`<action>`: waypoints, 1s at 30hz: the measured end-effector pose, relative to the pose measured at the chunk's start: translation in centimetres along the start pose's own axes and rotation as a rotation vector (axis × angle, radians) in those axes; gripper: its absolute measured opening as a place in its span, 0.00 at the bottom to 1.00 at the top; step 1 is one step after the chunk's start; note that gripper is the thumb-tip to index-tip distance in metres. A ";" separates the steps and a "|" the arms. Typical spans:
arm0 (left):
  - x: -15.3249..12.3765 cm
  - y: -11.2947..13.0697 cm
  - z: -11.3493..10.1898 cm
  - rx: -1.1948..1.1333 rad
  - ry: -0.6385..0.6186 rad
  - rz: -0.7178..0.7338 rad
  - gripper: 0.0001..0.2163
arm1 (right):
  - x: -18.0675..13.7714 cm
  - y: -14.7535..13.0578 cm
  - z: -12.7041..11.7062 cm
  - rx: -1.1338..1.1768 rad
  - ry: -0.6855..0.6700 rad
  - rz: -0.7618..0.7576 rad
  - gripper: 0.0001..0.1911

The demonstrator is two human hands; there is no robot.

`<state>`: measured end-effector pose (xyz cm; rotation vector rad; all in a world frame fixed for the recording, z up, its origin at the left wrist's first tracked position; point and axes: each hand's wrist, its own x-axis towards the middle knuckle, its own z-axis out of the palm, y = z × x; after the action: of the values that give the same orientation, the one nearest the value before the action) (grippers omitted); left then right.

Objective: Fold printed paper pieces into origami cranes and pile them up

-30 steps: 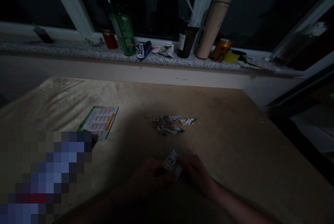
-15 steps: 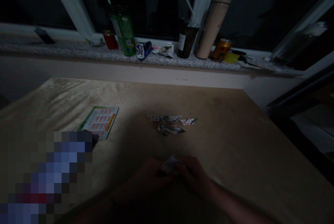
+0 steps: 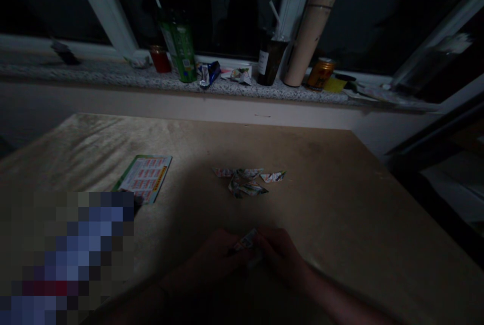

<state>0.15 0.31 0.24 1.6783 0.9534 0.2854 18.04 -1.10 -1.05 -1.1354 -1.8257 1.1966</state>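
Note:
Both hands meet low in the middle of the view, in deep shadow, around a small piece of printed paper [image 3: 245, 241]. My left hand [image 3: 221, 250] is closed on its left side. My right hand [image 3: 278, 247] pinches its right side. The paper looks folded, and a paler part shows beneath the fingers; the fingertips are hard to make out. Beyond the hands, several folded printed paper pieces [image 3: 247, 188] lie in a loose cluster on the table [image 3: 321, 188]. One folded strip [image 3: 274, 177] lies at the cluster's right end.
A printed calendar sheet [image 3: 145, 178] lies on the left, beside a pixelated area. Along the granite windowsill [image 3: 227, 84] stand a green bottle [image 3: 181, 52], a dark cup with a straw [image 3: 268, 62], a pink tumbler [image 3: 310, 37], an orange can [image 3: 321, 73] and a red jar [image 3: 160, 60].
The paper between my hands has turned or folded over: its printed face shows narrower, and a pale part now shows lower down. The pieces on the table have stayed put.

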 end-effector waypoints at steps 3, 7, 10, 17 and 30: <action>0.1 -0.4 0.0 0.028 -0.017 0.015 0.22 | 0.0 0.1 0.1 -0.053 0.076 0.016 0.20; 0.0 -0.6 0.2 -0.010 0.004 0.038 0.25 | -0.1 0.3 0.1 -0.086 0.107 -0.012 0.19; -0.2 -0.2 0.1 -0.042 0.038 0.040 0.26 | -0.1 0.3 0.1 -0.074 0.104 0.001 0.18; -0.4 0.3 -0.2 -0.151 0.129 -0.023 0.23 | -0.2 -0.1 0.0 0.157 0.237 0.030 0.09; -0.6 0.1 -0.3 -0.170 0.348 -0.108 0.18 | -0.4 0.0 -0.1 0.152 0.264 -0.022 0.06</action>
<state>-0.31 0.08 0.60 1.4417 1.2359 0.5833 18.29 -1.40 -0.99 -1.1248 -1.5199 1.0960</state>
